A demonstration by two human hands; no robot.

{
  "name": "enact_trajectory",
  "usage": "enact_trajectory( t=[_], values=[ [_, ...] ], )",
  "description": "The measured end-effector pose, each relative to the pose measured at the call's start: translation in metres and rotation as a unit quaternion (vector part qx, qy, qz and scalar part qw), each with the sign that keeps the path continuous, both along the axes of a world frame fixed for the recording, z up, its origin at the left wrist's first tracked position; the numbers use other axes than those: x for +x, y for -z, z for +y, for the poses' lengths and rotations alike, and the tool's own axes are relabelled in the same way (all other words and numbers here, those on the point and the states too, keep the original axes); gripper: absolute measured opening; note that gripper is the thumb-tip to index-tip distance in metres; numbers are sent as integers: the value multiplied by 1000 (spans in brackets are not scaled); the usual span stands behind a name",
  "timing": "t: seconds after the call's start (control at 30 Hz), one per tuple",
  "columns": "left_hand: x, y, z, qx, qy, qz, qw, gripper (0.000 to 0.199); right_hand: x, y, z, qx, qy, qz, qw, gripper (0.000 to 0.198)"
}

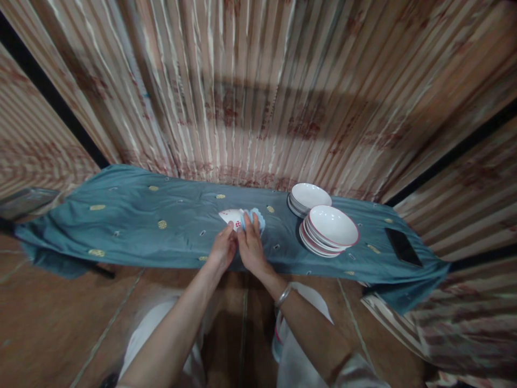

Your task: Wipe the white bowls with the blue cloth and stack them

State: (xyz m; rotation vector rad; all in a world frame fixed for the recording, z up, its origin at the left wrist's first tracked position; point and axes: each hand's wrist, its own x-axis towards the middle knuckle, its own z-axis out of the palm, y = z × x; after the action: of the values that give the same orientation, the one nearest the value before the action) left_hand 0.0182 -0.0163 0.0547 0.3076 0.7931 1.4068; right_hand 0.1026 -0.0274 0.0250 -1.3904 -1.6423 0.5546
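Observation:
Over the middle of the cloth-covered table I hold a white bowl (228,216) with small red marks, tilted so that only part of it shows. My left hand (224,249) is closed on the bowl's near edge, thumb up and the other fingers mostly hidden. In my right hand (251,245) is a light blue cloth (258,217), pressed against the bowl's right side under fairly straight fingers. The cloth and both hands cover much of the bowl.
To the right stand two stacks of white dishes, a rear stack (310,195) and a red-rimmed front stack (334,226). A dark flat phone-like object (403,247) lies near the table's right end. Teal fabric (133,226) drapes the table, with a striped curtain (250,97) behind.

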Motion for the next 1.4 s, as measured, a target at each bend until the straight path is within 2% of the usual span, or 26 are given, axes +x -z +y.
enact_trajectory(
  t=[0.07,0.2,0.4,0.6,0.77,1.0,1.23,1.4],
  values=[
    [2,1,-1,-4,-3,11,1000,8,-1,-5,-4,44,-30,-41,998,55],
    [2,5,0,-23,-34,24,999,7,-3,-8,-7,103,-75,-106,986,53],
    [-8,7,7,-41,-55,4,998,8,1,-2,-8,109,-114,-153,976,54],
    [-16,-2,9,-63,-50,-34,996,13,8,2,-16,105,-134,-177,969,54],
    [-20,-17,12,-108,-41,-65,991,28,11,12,-20,92,-107,-138,980,56],
    [-20,-27,11,-84,-77,-103,988,39,17,24,-14,32,-50,-42,997,61],
    [-20,-25,10,-87,-96,-69,989,38,21,27,-3,-15,3,41,999,61],
    [-19,-24,7,-104,-84,-12,991,32,31,27,11,-53,31,120,991,59]
  ],
)
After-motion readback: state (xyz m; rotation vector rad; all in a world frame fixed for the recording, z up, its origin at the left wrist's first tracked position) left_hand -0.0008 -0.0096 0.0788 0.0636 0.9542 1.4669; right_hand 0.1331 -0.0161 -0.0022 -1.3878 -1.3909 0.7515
